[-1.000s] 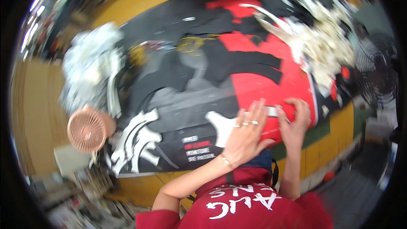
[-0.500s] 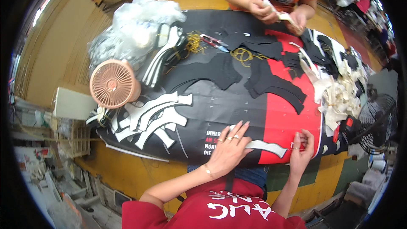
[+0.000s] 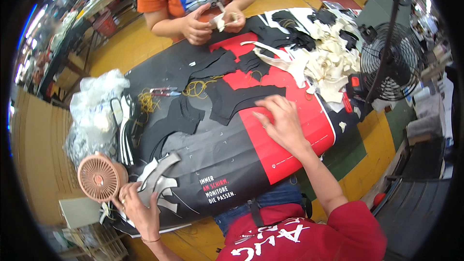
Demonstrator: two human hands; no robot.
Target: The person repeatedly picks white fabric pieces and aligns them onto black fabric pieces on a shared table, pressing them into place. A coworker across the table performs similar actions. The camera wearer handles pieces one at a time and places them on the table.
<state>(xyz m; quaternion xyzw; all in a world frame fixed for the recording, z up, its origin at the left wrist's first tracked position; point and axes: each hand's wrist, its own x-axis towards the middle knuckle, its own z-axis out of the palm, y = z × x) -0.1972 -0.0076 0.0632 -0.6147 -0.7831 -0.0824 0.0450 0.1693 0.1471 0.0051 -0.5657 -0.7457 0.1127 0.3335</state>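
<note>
My left hand is closed on a curved grey-white fabric piece, its thumb and fingers either side of the near end. Under it lies a pile of similar white curved pieces, partly hidden by the hand. Over the red part of the table cover my right hand reaches forward, thumb and fingers apart with nothing between them. Its fingertips are at the edge of black curved fabric pieces; whether they touch is unclear. More black pieces lie further left.
A pink fan stands beside my left hand, near clear plastic bags. Snips and yellow cords lie mid-table. Cream scraps heap at the right, by a black fan. Opposite, a person's hands hold a pale piece.
My left hand has moved left to the white pile and grips a piece. My right hand has reached forward to the black pieces. The white strip between my hands is gone; the view has shifted.
</note>
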